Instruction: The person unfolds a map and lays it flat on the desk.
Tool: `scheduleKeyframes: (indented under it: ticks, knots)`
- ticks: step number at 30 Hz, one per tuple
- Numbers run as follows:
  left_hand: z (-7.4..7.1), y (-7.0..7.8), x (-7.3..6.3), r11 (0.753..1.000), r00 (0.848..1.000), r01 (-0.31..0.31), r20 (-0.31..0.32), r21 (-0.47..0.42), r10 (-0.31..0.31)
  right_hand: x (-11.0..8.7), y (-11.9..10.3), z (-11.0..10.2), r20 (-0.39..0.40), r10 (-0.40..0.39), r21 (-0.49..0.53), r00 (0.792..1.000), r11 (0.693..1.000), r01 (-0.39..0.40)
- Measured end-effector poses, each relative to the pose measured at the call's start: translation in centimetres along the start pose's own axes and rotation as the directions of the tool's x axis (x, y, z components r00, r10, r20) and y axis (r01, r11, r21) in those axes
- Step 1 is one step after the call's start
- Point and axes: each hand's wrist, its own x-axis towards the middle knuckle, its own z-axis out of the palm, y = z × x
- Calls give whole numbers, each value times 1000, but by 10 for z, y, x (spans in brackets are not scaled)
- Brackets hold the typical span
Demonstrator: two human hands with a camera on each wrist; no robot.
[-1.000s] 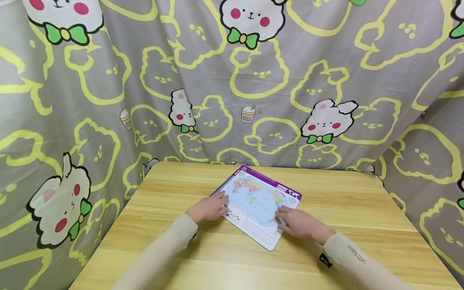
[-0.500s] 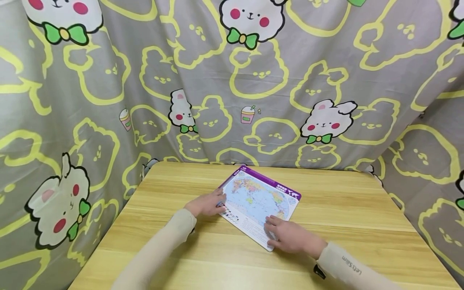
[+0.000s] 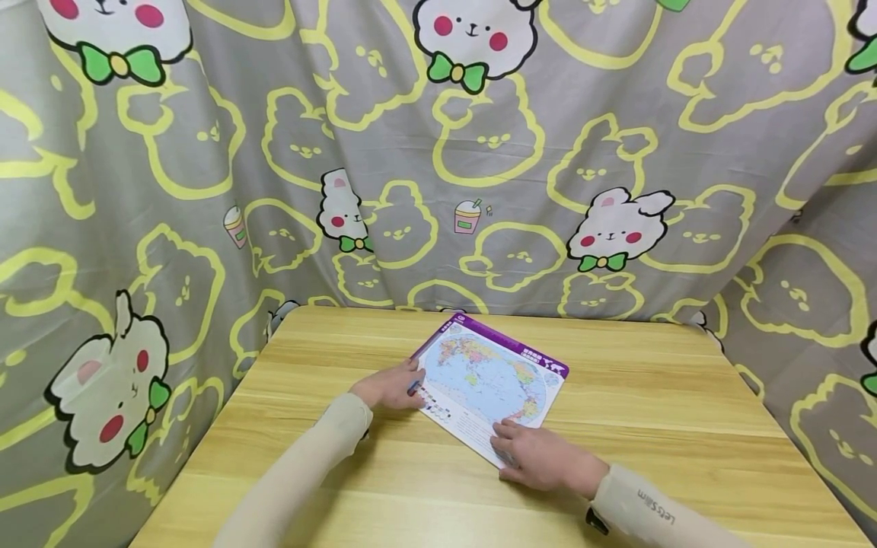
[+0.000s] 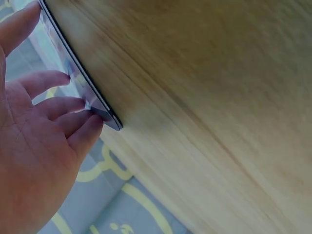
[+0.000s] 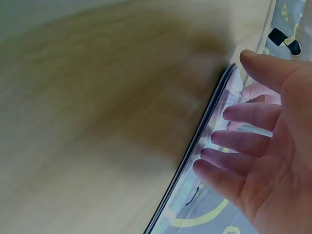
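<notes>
A thin flat world map board point(image 3: 473, 380) lies turned at an angle on the wooden table, its purple border at the far side. My left hand point(image 3: 392, 387) touches the board's left corner with the fingertips. In the left wrist view the fingers of that left hand point(image 4: 48, 126) spread loosely, tips on the glossy face of the map board point(image 4: 78, 80) by its dark edge. My right hand point(image 3: 544, 457) rests over the near corner, covering it. The right wrist view shows this right hand point(image 5: 273, 161) with extended fingers at the face of the map board point(image 5: 183, 195).
The wooden table point(image 3: 658, 396) extends around the board on all sides. Grey curtains point(image 3: 411, 137) with yellow outlines and white rabbit prints hang behind and at both sides. A small black piece point(image 3: 597, 521) sits under the right wrist.
The right hand has slid from the board's right edge toward the near corner, moving left and closer. The left hand has shifted slightly left. The board has stayed almost in place.
</notes>
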Motion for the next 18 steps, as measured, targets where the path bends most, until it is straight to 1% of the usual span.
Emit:
scheduleKeyframes:
  ticks: [5,9,14,18]
  knots:
    - [0,1,0,1000,999,26,23,6,-26,2,0,0,18,0,-7,1000,1000,0]
    - [-2,2,-2,999,999,33,33,-3,-33,3,-1,0,25,5,-2,1000,1000,-5]
    - [-3,2,-2,1000,999,21,46,6,-22,2,1,1,20,12,21,1000,1000,-12]
    - [-3,2,-1,1000,998,16,53,21,-18,2,2,2,16,16,18,1000,1000,-16]
